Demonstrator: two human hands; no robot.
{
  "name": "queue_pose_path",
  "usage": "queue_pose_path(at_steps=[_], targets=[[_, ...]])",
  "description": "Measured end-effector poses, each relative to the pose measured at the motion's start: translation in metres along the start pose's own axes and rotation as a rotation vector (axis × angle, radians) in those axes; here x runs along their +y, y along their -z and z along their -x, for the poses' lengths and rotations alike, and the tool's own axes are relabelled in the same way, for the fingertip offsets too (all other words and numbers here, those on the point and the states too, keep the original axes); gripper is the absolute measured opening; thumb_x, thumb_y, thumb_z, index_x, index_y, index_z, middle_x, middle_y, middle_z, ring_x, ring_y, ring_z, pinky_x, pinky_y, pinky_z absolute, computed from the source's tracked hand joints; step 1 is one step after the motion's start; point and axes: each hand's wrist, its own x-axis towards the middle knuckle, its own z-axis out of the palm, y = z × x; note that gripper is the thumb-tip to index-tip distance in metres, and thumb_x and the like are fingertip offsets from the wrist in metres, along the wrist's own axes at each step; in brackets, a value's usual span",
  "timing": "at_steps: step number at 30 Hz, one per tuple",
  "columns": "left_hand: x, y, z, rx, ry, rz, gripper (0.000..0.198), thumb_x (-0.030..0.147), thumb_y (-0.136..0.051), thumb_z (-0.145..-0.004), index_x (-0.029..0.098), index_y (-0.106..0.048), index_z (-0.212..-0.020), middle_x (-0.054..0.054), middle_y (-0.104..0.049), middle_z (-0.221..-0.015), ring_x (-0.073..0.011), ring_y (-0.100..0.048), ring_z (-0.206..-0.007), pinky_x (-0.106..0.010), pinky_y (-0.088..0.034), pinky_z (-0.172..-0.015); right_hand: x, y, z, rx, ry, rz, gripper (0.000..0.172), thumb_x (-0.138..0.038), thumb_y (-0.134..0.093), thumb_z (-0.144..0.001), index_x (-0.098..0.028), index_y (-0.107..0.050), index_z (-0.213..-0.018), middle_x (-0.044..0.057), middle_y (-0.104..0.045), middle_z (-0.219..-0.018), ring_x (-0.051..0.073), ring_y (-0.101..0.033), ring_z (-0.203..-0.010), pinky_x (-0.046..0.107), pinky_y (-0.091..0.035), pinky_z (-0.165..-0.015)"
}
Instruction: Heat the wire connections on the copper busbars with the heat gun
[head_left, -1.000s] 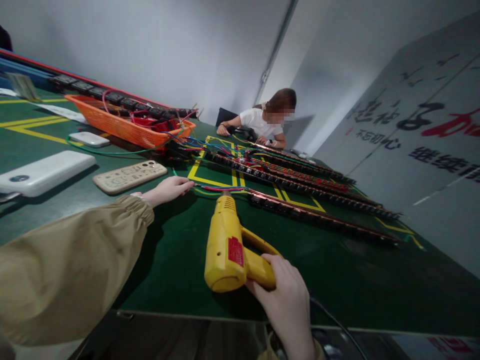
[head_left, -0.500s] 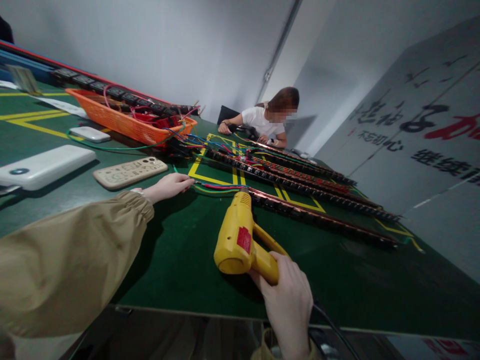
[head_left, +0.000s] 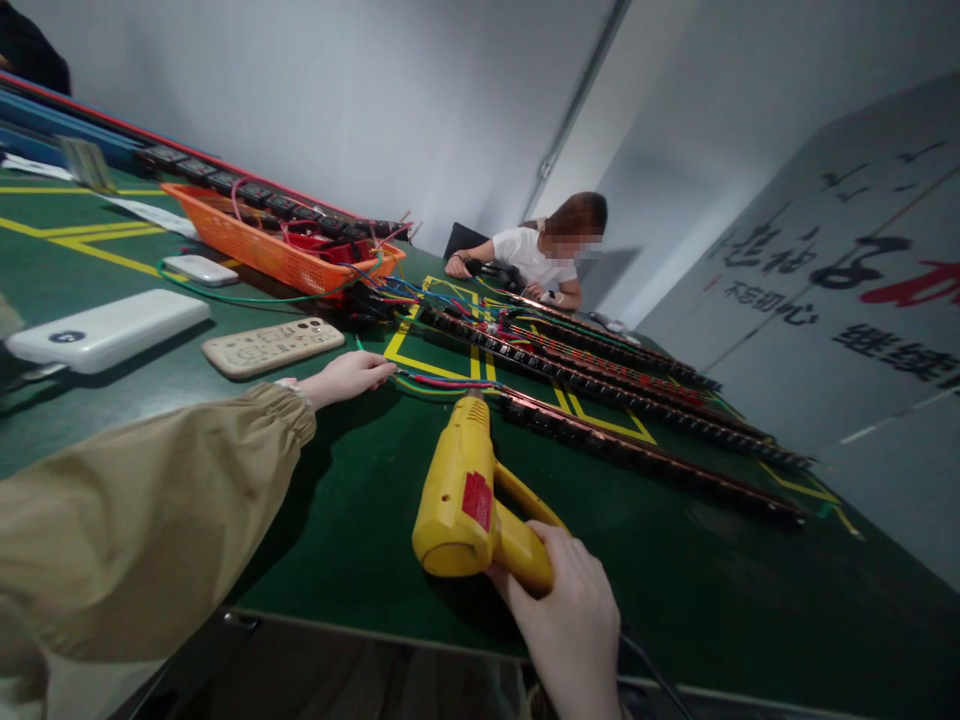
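Note:
My right hand (head_left: 566,610) is wrapped round the handle of a yellow heat gun (head_left: 454,490) with a red label. Its nozzle points away from me, close to a bundle of coloured wires (head_left: 442,383). My left hand (head_left: 351,378) pinches the left end of these wires between its fingertips and holds them off to the left of the nozzle. The wires run right into a long dark strip with copper-coloured edges (head_left: 645,455), which lies across the green table.
An orange basket (head_left: 255,245) full of wires and parts stands at the back left. Nearer lie a phone in a beige case (head_left: 274,347) and a white power bank (head_left: 112,330). More wired strips (head_left: 585,375) lie beyond mine. A co-worker (head_left: 536,250) sits at the far side.
The heat gun's nozzle has shifted slightly left along the wires. My left hand keeps its pinch on the wire ends. The whole view has swung a little.

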Motion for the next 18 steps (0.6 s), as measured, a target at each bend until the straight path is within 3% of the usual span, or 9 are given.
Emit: queue_pose_path(at_steps=[5,11,18], targets=[[-0.004,-0.001,-0.003,0.013,-0.01,0.027,0.049,0.058,-0.035,-0.082,0.016,-0.053,-0.066,0.002,-0.055,-0.06,-0.0105,-0.046,-0.056,-0.023,-0.029,-0.054,-0.017,-0.001,0.003,0.012,0.092,-0.091,0.046,-0.061,-0.058,-0.074,-0.02,-0.054,-0.095,0.004,-0.059,-0.085,0.021,-0.053,-0.075,0.032,-0.04,-0.065],[-0.001,-0.001,-0.003,0.015,-0.012,0.017,0.051,0.06,-0.033,-0.081,0.016,-0.053,-0.064,0.0,-0.056,-0.058,-0.0119,-0.048,-0.057,-0.023,-0.031,-0.055,-0.044,-0.003,0.003,-0.046,0.056,-0.184,0.04,-0.043,-0.071,-0.067,-0.021,-0.052,-0.094,0.003,-0.057,-0.086,0.022,-0.05,-0.079,0.034,-0.04,-0.069],[0.003,0.0,-0.001,0.035,-0.006,-0.044,0.056,0.064,-0.033,-0.077,0.018,-0.064,-0.071,-0.002,-0.061,-0.065,-0.0165,-0.053,-0.061,-0.024,-0.032,-0.055,-0.068,-0.004,-0.002,-0.108,0.15,-0.239,0.038,-0.037,-0.071,-0.069,-0.02,-0.05,-0.096,0.004,-0.055,-0.086,0.024,-0.05,-0.081,0.038,-0.041,-0.071]])
